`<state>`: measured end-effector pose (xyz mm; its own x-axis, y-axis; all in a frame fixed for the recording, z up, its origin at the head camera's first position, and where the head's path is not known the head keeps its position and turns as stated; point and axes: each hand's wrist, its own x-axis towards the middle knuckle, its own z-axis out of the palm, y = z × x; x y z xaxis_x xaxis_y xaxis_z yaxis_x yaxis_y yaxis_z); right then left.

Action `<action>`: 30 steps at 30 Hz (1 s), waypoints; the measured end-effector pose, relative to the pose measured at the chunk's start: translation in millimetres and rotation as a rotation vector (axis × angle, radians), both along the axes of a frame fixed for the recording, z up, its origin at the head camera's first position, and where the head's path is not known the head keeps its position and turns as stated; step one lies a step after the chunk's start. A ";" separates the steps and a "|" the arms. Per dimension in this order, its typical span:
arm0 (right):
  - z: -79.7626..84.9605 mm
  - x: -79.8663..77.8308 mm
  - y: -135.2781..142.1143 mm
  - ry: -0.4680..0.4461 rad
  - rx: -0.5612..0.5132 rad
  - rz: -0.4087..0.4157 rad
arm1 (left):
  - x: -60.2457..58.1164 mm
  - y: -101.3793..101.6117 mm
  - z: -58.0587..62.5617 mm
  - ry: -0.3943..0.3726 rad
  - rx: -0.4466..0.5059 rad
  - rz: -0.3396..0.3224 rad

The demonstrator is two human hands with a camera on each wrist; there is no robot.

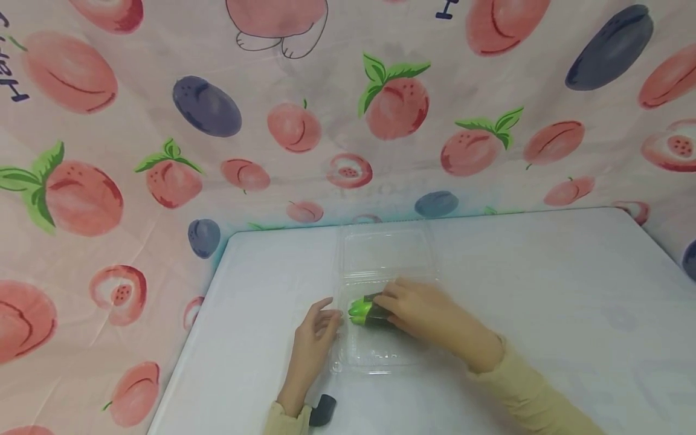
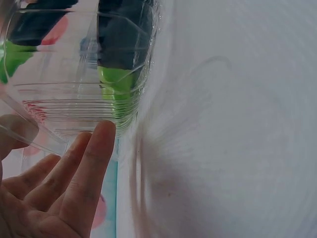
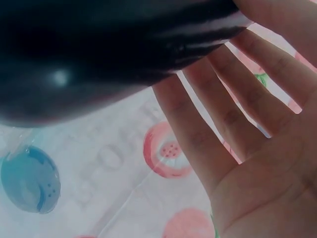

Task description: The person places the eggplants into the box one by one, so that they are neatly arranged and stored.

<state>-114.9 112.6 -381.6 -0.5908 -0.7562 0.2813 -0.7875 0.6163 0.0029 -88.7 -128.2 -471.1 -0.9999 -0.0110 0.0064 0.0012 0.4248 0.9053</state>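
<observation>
Two dark purple eggplants with green caps show in the head view, over the clear plastic clamshell box [image 1: 375, 356]. My right hand [image 1: 415, 311] holds one eggplant [image 3: 99, 59] from above, its fingertips against the glossy skin. In the left wrist view, that eggplant [image 2: 42, 22] is tilted and raised above the other eggplant [image 2: 126, 34], which lies low in the box. Beside the box's left wall is my left hand [image 1: 315, 332], its fingers [image 2: 94, 168] fairly straight and right at the ribbed plastic, with the thumb close to the rim.
The box's clear lid [image 1: 386, 251] lies folded back toward the far edge of the white table [image 1: 544, 290]. A fruit-print cloth [image 1: 326, 139] hangs behind and to the left of the table. A black device [image 1: 323, 411] sits at my left wrist.
</observation>
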 end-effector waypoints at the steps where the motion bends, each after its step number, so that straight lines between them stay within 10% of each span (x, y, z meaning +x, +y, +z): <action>1: -0.6 0.8 -0.8 0.001 0.003 0.002 | 0.0 0.0 -0.1 0.000 -0.001 0.001; 30: 0.8 12.1 -13.7 0.015 0.055 0.010 | 0.0 -0.9 -0.1 0.016 -0.019 -0.004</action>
<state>-102.8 98.8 -380.8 -0.5788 -0.7769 0.2477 -0.7935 0.6067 0.0487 -88.7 -129.1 -471.2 -0.9997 -0.0068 0.0231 0.0177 0.4416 0.8970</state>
